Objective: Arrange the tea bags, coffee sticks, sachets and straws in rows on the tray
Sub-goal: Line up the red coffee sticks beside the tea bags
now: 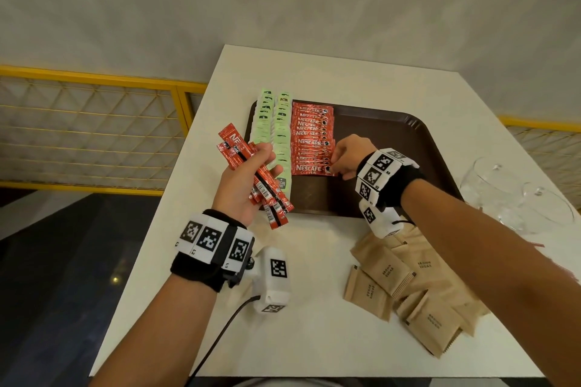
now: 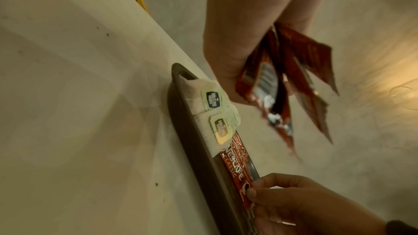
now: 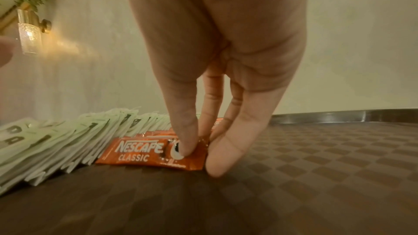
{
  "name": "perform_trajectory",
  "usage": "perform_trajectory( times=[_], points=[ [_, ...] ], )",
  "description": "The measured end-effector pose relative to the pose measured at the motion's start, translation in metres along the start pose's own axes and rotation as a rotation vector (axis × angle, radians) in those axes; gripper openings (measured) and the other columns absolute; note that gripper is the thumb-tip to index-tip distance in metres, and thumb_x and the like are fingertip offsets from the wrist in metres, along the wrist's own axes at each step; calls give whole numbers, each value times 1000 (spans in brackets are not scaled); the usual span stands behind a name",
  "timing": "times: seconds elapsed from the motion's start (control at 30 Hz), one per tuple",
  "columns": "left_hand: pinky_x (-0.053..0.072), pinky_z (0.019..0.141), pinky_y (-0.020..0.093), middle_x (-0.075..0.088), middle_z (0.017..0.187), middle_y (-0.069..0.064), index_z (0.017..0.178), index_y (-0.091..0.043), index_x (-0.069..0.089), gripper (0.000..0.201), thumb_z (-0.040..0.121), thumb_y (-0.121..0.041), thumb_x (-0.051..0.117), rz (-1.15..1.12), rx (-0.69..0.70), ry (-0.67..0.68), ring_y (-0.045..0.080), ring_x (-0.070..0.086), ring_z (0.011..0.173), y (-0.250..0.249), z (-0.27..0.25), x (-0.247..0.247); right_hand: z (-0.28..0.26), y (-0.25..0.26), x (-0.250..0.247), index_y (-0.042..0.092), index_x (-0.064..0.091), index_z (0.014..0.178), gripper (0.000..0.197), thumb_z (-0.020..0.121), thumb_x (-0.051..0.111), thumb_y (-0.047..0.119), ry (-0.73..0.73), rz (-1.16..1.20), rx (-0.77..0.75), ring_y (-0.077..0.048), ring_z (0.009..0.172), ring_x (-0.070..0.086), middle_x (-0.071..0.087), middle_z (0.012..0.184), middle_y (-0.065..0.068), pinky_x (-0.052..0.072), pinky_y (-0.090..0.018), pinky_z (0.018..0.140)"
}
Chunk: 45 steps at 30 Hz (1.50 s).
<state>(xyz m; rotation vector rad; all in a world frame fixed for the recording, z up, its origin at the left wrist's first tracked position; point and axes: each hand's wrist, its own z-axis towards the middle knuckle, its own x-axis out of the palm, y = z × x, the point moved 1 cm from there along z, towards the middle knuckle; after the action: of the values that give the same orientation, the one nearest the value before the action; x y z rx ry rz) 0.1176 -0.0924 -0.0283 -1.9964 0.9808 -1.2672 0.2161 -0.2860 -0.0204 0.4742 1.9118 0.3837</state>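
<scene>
A brown tray (image 1: pixel 383 135) holds two rows of green tea bags (image 1: pixel 273 129) at its left and a row of red coffee sticks (image 1: pixel 311 138) beside them. My right hand (image 1: pixel 337 165) pinches the right end of the nearest coffee stick (image 3: pixel 140 151), which lies flat on the tray (image 3: pixel 328 163) at the front of that row. My left hand (image 1: pixel 270 162) hovers over the tray's left edge and grips a bundle of red coffee sticks (image 1: pixel 235 144). In the left wrist view the bundle (image 2: pixel 285 85) hangs above the tea bags (image 2: pixel 212 99).
Brown sugar sachets (image 1: pixel 405 286) lie loose on the white table (image 1: pixel 308 333) in front of the tray, under my right forearm. Clear glass vessels (image 1: pixel 515 195) stand at the right edge. A yellow railing (image 1: pixel 94 78) runs beyond the table's left side.
</scene>
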Motion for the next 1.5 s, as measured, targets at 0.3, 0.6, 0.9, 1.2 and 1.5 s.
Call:
perform_trajectory(
  times=[0.3,0.6,0.9,1.2,1.5],
  points=[
    [55,60,25,63,81,-1,114,-13,60,31,87,-26,64,-81,-66,52,11,66,66,1,-1,4,1,-1,-1,4,63,98,23,78,72,5,22,3,-5,-24,88,65,61,82,-4,56,-36,80],
    [58,67,31,67,115,5,126,-17,57,41,87,-24,65,-75,-72,91,12,70,76,-2,-4,5,-4,-4,-7,6,63,95,20,78,72,9,-29,22,-34,-23,87,66,64,94,-8,58,-36,78],
    [52,86,40,67,116,5,129,-22,54,46,85,-35,60,-9,-5,109,22,65,105,-4,-5,14,-74,42,-1,13,62,101,29,81,68,35,255,374,-402,-9,79,65,66,90,3,58,-30,73],
    [50,55,26,66,73,-3,122,-15,59,48,79,-35,66,-34,54,42,7,64,57,-2,-6,9,-83,33,8,9,66,92,10,91,57,14,291,780,-368,-9,66,65,67,79,-6,52,-18,54],
    [47,61,26,64,79,-2,119,-20,63,40,83,-38,65,-63,-32,43,5,57,60,2,-8,12,-76,13,1,8,67,99,15,91,54,8,298,833,-369,-6,70,59,65,86,-2,53,-19,60]
  ],
)
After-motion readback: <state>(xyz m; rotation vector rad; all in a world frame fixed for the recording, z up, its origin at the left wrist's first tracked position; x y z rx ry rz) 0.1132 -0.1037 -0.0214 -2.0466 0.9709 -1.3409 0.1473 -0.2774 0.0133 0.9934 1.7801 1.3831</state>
